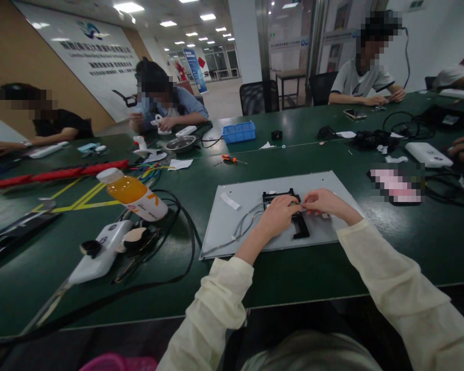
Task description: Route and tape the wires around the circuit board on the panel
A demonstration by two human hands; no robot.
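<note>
A light grey flat panel (317, 183) lies on the table in front of me. On it rests a black plastic frame (301, 229), partly covered by my hands. My left hand (277, 214) is closed over the frame's upper part, its fingertips pressed together around something too small to make out. From the right, my right hand (327, 202) meets those fingertips in a pinch, and what it grips is also hidden. A thin grey cable (237, 233) runs across the panel towards my left hand. A white strip (231, 201) lies near the panel's left side.
Left of the panel stand an orange drink bottle (133, 196) and a white power bank (100, 252) among black cables. A blue basket (238, 132) and an orange-handled tool (229, 158) lie farther back. A phone (396, 185) is at right. Several people sit around the table.
</note>
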